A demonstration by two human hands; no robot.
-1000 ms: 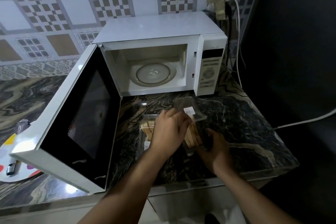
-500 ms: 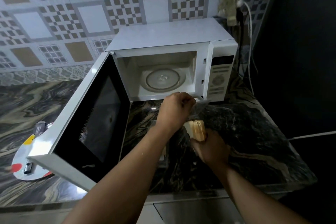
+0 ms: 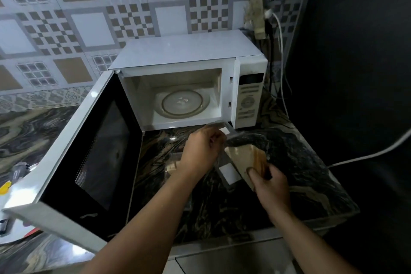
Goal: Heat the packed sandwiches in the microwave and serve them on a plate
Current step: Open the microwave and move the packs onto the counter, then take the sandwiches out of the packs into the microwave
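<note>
A white microwave point(image 3: 189, 53) stands at the back of the dark marble counter, its door point(image 3: 93, 153) swung wide to the left and its glass turntable point(image 3: 184, 103) bare. In front of it my right hand point(image 3: 272, 187) grips a triangular sandwich point(image 3: 246, 162), lifted out of its clear plastic pack point(image 3: 229, 173). My left hand point(image 3: 201, 151) pinches the pack's clear lid flap point(image 3: 222, 127) and pulls it up toward the microwave. A second packed sandwich point(image 3: 173, 164) lies on the counter, mostly hidden behind my left hand.
A plate point(image 3: 13, 224) with coloured marks sits at the far left, partly under the open door. White cables point(image 3: 367, 154) run along the right side by a dark wall. The counter's front edge point(image 3: 266, 236) lies just below my forearms.
My right hand has raised the sandwich out of the pack. My left hand has pulled the lid flap up and away toward the microwave.
</note>
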